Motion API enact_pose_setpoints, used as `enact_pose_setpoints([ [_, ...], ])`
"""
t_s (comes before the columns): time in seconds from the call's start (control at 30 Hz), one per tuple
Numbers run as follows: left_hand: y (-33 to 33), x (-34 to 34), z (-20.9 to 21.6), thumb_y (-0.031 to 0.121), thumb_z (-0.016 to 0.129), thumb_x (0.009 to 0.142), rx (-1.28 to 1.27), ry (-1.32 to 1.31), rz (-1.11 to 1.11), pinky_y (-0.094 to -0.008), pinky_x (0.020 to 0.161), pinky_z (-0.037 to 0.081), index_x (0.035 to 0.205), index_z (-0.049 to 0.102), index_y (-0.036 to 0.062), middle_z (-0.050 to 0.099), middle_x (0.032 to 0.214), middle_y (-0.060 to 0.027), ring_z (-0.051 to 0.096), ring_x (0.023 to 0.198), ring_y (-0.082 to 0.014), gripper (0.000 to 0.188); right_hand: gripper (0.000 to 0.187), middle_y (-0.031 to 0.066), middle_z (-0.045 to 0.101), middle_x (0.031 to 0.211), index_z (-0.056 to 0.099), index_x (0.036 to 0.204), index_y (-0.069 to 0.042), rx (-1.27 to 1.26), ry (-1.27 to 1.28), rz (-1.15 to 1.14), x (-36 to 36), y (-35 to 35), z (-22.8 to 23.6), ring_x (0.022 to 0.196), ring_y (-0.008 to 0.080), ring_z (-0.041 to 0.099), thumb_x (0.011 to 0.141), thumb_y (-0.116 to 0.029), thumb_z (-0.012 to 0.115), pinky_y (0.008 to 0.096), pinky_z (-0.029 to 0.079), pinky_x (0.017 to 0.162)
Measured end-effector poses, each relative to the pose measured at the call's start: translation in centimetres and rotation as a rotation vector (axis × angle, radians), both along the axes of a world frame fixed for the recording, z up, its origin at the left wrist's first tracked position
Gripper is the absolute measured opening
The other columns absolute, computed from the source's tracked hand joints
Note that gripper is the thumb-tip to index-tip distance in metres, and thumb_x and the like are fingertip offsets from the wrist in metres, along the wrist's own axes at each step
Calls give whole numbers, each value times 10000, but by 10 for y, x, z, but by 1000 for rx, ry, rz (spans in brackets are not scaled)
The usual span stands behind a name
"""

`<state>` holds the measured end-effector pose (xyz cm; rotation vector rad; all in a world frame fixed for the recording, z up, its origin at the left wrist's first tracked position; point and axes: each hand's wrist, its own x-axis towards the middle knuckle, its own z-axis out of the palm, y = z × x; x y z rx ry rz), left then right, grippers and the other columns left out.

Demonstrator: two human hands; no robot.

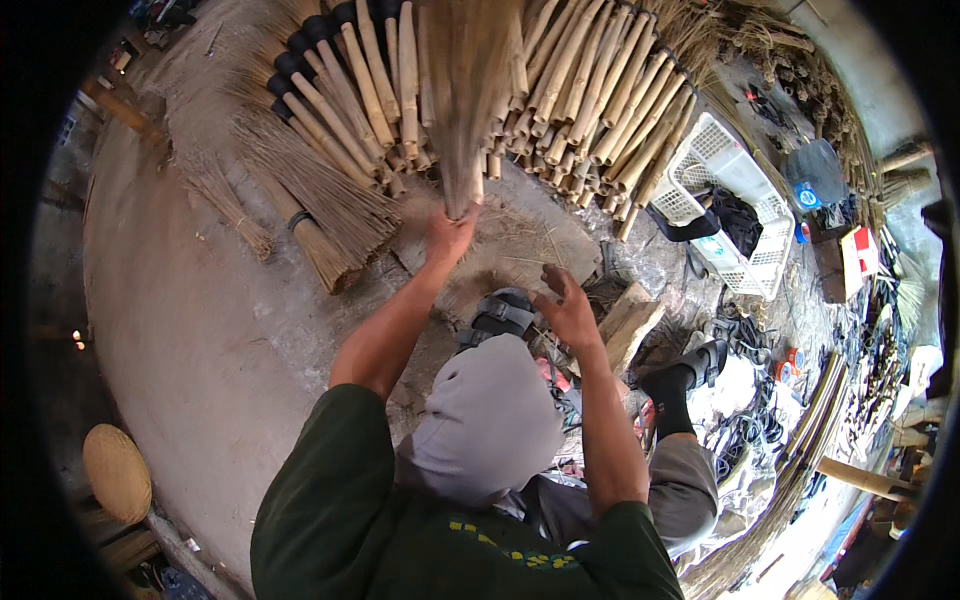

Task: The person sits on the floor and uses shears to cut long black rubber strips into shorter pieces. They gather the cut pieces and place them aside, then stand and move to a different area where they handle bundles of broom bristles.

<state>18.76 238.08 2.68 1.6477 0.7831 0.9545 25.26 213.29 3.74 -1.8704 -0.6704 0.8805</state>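
My left hand (451,238) is closed round the lower end of a bundle of thin brown sticks (464,110), which points away from me and is smeared by motion. Bent and with its fingers apart, my right hand (570,310) hovers over my foot in a dark sandal (503,315), holding nothing. Beyond the bundle lie several brooms with pale bamboo handles (370,75) and black bindings. More bamboo handles (590,90) are stacked to its right. On the left, a tied bundle of sticks (318,215) rests on the floor beside a smaller stick bundle (225,200).
A white plastic crate (745,268) holding dark material stands at the right, near a clear bluish water jug (815,172). A wooden block (632,325) is close to my right hand. Black strips (745,430) litter the floor, and a round woven basket (117,473) is at far left.
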Motion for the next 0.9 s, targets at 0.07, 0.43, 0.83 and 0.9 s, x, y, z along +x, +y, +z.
enact_pose_setpoints([
  [0.07,1,-2,-7,338,740,966,-22,363,104,-384,590,512,1011,644,-33,682,811,-95,620,636,-204,386,889,259,457,1531,376,1533,4,19,-66,-101,-12,-6,-5,1457,361,418,837,-325,820,440,323,1203],
  [0.43,-73,-7,67,265,773,928,-1064,-319,-483,-404,534,497,861,566,105,509,614,-25,534,511,-197,270,406,68,725,848,686,1104,-31,-88,332,121,-35,13,-1,747,228,683,791,-232,847,393,546,737],
  [0.83,-80,-14,42,289,771,925,-1042,-102,-251,-388,495,496,906,561,121,525,682,-27,560,535,-190,270,394,201,719,844,669,943,38,-117,87,-3,-53,22,-18,813,345,696,747,-272,814,422,528,770],
  [0.9,-81,-23,38,279,782,913,-1087,-192,-300,-387,503,504,917,569,110,543,697,-31,583,556,-196,272,382,142,711,821,679,959,42,-171,300,54,-47,26,-19,772,258,677,743,-239,821,385,521,738],
])
